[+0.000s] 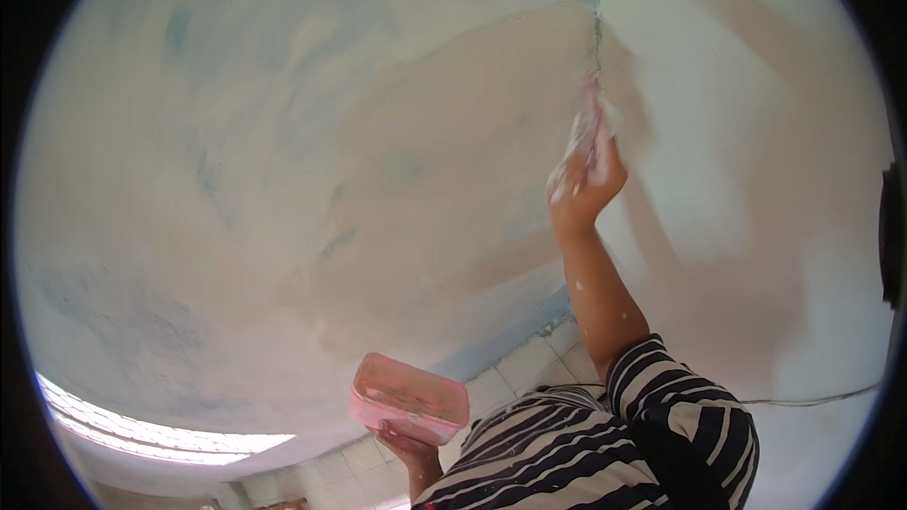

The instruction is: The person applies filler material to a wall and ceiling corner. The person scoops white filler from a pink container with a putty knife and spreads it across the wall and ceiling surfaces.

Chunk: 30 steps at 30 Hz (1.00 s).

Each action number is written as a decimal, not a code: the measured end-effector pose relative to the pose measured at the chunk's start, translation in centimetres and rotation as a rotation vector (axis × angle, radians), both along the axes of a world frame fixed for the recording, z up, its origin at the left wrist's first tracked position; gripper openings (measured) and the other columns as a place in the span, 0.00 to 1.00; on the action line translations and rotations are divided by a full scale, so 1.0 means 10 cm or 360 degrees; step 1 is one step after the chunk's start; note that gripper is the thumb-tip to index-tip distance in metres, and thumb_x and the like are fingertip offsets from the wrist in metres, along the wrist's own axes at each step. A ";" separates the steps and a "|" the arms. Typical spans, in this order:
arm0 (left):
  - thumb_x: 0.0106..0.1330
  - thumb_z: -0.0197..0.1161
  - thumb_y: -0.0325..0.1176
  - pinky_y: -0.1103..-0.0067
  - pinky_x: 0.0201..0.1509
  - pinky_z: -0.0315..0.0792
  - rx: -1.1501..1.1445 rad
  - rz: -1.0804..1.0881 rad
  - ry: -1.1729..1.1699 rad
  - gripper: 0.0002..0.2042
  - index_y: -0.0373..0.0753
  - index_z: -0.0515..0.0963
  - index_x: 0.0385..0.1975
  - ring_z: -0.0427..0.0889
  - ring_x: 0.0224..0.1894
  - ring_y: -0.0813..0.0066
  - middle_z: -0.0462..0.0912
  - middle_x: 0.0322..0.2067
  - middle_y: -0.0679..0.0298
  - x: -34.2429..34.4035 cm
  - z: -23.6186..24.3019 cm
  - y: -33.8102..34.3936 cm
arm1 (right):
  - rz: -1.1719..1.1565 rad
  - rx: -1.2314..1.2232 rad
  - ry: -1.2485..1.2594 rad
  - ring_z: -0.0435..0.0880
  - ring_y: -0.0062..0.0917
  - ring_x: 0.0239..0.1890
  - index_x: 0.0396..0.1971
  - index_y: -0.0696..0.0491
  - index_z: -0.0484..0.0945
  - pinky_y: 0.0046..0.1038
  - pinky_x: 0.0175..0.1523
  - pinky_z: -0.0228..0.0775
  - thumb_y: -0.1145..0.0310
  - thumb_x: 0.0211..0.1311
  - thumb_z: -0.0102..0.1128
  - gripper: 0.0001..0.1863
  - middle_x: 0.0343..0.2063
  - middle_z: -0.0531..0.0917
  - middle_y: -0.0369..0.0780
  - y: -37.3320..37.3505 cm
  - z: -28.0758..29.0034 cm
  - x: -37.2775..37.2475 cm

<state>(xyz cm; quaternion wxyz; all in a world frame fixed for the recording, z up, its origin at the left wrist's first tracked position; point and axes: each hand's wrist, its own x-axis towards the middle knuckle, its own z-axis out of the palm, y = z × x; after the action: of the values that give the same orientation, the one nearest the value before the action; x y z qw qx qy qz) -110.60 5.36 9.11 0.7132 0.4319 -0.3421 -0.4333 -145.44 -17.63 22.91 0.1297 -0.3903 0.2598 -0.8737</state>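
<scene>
My left hand (409, 450) holds a pink rectangular plastic tub (413, 399) from beneath, low in front of my body. Greyish-beige residue smears the tub's inside and rim. My right hand (584, 179) is raised to the corner where two walls meet, its fingers curled and daubed with white paste. A pinkish, white-smeared thing (593, 123) points up from that hand against the corner; motion blur hides its exact kind. Above it, a rough dark bluish crack (595, 9) runs up along the corner.
The left wall (283, 132) is patchy beige and blue; the right wall (727, 179) is paler and carries my arm's shadow. White floor tiles (529, 364) lie below. A bright slatted opening (161, 430) is at lower left, and a thin cable (812, 401) at lower right.
</scene>
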 end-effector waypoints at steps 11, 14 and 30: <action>0.59 0.55 0.63 0.60 0.59 0.68 -0.0039 0.0145 -0.0018 0.41 0.41 0.52 0.64 0.64 0.61 0.56 0.61 0.59 0.56 -0.33 0.27 -0.08 | -0.0344 -0.0164 0.1677 0.72 0.29 0.61 0.54 0.42 0.76 0.32 0.52 0.68 0.70 0.45 0.59 0.29 0.61 0.71 0.38 0.53 -0.24 1.34; 0.59 0.55 0.63 0.60 0.60 0.67 -0.0072 0.0143 -0.0113 0.41 0.41 0.51 0.65 0.64 0.61 0.56 0.61 0.60 0.57 -0.19 0.27 -0.06 | -0.0102 0.0065 0.1368 0.76 0.29 0.47 0.49 0.49 0.76 0.29 0.45 0.70 0.68 0.52 0.56 0.20 0.49 0.75 0.39 0.61 -0.38 0.90; 0.63 0.51 0.61 0.62 0.63 0.63 -0.0045 0.0008 -0.0321 0.40 0.39 0.50 0.66 0.64 0.62 0.59 0.60 0.61 0.56 0.11 0.20 0.09 | -0.0439 0.0029 0.1491 0.83 0.33 0.32 0.43 0.59 0.78 0.31 0.37 0.74 0.72 0.53 0.55 0.16 0.46 0.81 0.52 0.96 0.21 0.78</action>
<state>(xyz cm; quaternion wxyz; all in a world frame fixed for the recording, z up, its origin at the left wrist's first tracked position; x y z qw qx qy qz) -109.52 6.22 11.11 0.6822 0.4643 -0.4171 -0.3809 -137.66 -8.04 25.03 -0.1146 -0.7022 0.3472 -0.6109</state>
